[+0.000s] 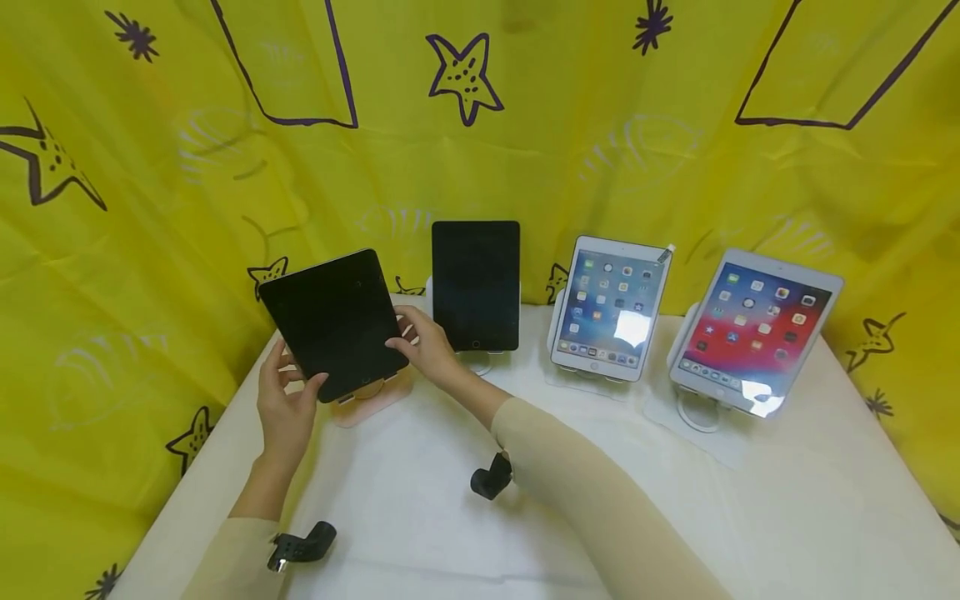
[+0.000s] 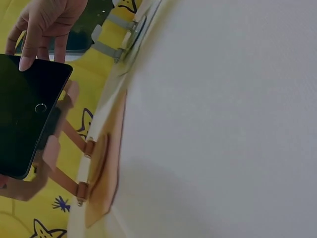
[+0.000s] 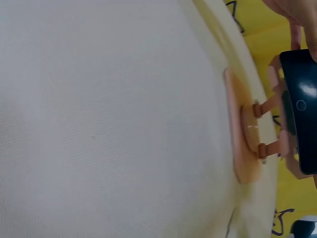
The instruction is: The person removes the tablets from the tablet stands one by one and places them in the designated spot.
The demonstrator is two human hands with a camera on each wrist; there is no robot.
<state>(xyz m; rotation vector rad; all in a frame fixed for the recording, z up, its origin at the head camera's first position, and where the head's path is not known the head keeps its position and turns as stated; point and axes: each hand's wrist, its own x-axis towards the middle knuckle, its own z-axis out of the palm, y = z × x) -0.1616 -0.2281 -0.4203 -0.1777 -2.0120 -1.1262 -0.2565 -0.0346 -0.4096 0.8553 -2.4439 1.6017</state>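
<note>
Both hands hold a black-fronted tablet (image 1: 333, 325), tilted at the far left, with its screen dark. My left hand (image 1: 288, 408) grips its lower left edge, thumb on the front and fingers behind. From the opposite edge, my right hand (image 1: 427, 343) pinches it with the thumb on the glass; this hand (image 2: 47, 22) also shows at the top of the left wrist view. Behind and below the tablet is a pink folding stand (image 3: 242, 129), its round hinge base on the table and its hooked lips at the tablet's bottom edge.
To the right stand another dark tablet (image 1: 476, 283), a white tablet (image 1: 609, 308) with a lit screen, and a second lit white tablet (image 1: 757, 329), each on a stand. A yellow patterned curtain (image 1: 525, 158) hangs behind the white-covered table (image 1: 420, 500).
</note>
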